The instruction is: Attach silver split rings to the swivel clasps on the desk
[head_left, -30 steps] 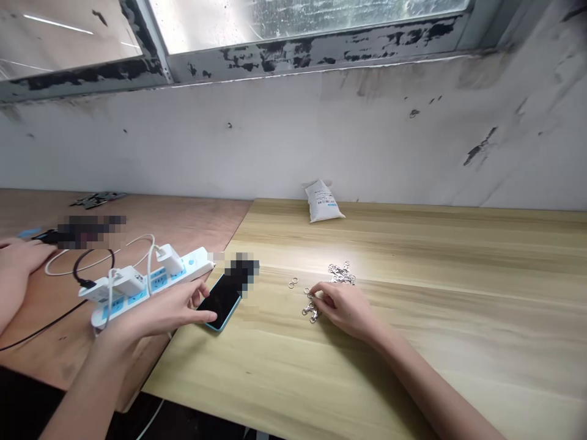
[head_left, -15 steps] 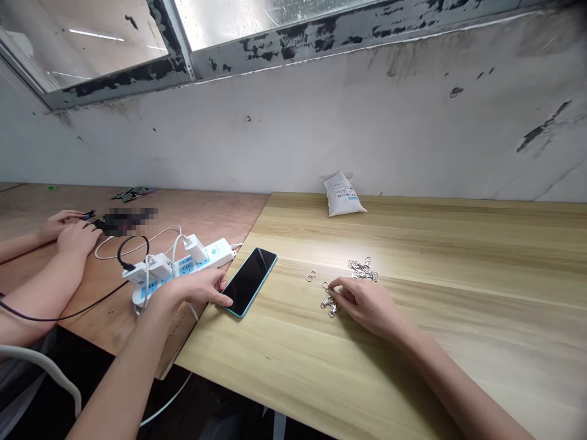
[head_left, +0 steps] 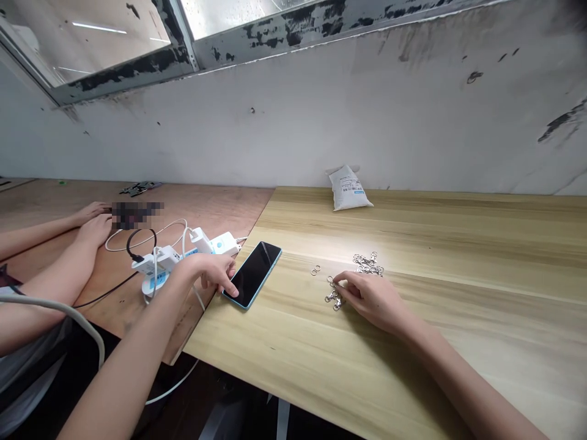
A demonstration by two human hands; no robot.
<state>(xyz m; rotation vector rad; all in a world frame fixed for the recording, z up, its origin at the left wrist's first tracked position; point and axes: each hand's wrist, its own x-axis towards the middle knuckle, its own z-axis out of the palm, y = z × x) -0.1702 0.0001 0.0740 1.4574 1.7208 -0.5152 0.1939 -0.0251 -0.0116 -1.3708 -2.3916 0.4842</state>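
txt: none legible; white pkt (head_left: 351, 198): print (head_left: 353, 186) too sm

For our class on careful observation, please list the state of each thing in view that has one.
Phone, lying flat, screen dark.
Power strip, chargers plugged in.
White packet, label showing.
Two rings, loose, side by side.
Metal pieces, heaped beyond right hand.
Left hand, fingers bent, touching phone.

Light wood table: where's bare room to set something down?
Bare: broad stretch right of the right hand; band between white packet and metal clasps. Crowded: mid left edge, with phone, left hand, power strip alongside; around the clasps.
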